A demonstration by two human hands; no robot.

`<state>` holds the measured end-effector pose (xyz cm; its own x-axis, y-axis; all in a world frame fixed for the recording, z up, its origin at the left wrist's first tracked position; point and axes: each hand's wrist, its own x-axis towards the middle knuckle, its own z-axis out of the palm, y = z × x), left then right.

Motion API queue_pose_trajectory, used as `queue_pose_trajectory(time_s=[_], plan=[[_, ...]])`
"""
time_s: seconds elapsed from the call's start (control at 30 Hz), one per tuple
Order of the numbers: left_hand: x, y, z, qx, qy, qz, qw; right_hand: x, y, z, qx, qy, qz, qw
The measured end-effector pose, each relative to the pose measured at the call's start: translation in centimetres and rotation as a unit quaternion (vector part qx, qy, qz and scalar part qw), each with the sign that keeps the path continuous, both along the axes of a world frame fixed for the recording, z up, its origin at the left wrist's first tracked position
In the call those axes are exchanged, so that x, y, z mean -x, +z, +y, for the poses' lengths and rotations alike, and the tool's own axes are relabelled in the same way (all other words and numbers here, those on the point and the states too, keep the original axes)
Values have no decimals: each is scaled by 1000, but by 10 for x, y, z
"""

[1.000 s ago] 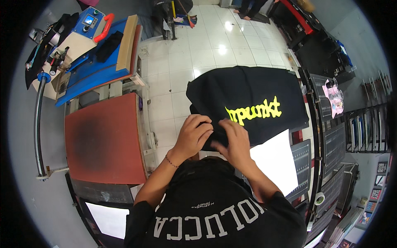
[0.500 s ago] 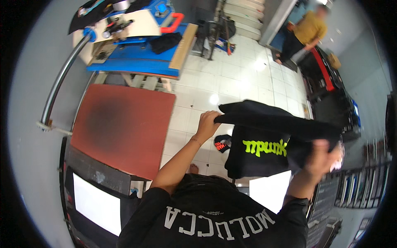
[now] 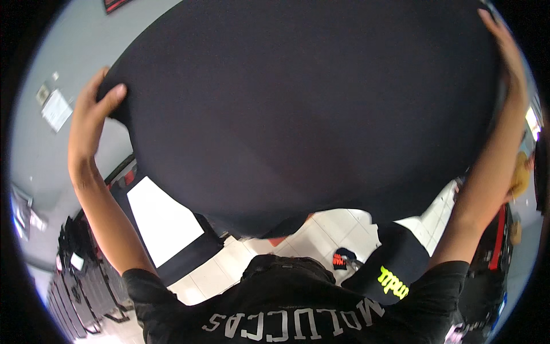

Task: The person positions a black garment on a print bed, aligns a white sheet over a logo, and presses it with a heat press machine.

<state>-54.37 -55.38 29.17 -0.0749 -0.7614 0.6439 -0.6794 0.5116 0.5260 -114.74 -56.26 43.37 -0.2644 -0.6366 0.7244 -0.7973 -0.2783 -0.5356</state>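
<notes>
A large plain black cloth [image 3: 309,114] is stretched out in front of me and fills most of the upper view. My left hand [image 3: 94,112] grips its left edge, thumb on the near face and fingers behind. At the far right my right hand [image 3: 510,54] holds the opposite edge; part of its fingers is hidden by the fabric. Below the cloth on the right lies a black garment [image 3: 395,243] with a yellow-green print. On the left, a white sheet [image 3: 163,221] rests on black fabric [image 3: 186,258].
A small black item with orange print [image 3: 344,258] lies low near the tiled floor [image 3: 338,229]. Metal racks [image 3: 86,298] stand at lower left. A person in a yellow top [image 3: 520,175] is partly visible at the right edge. A paper [image 3: 57,110] hangs on the grey wall.
The black cloth has been raised and spread wide between both hands, now covering the work area behind it. My view has turned, and my hands have moved far apart.
</notes>
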Motion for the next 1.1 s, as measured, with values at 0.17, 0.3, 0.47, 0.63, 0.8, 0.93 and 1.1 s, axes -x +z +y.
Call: queue_pose_trajectory(time_s=[0.17,0.3,0.47,0.63,0.8,0.93,1.1], plan=[[-129,-14,-53,-3,204,-157,966,-105,-90,-223,-137,132,79,979],[-138,0,-61,35,320,-145,936,-163,-119,-259,-63,241,-34,968],[-83,36,31,140,276,27,951,-137,-91,-226,39,327,-137,934],[9,-64,157,67,382,122,913,-80,-180,-142,-12,255,-136,957],[96,-192,201,-80,312,64,944,-23,-342,-91,-119,297,-26,947],[130,-326,204,-190,326,64,924,-5,-481,-63,-296,223,-60,927],[164,-406,218,-242,381,30,892,12,-568,-44,-338,167,75,923]])
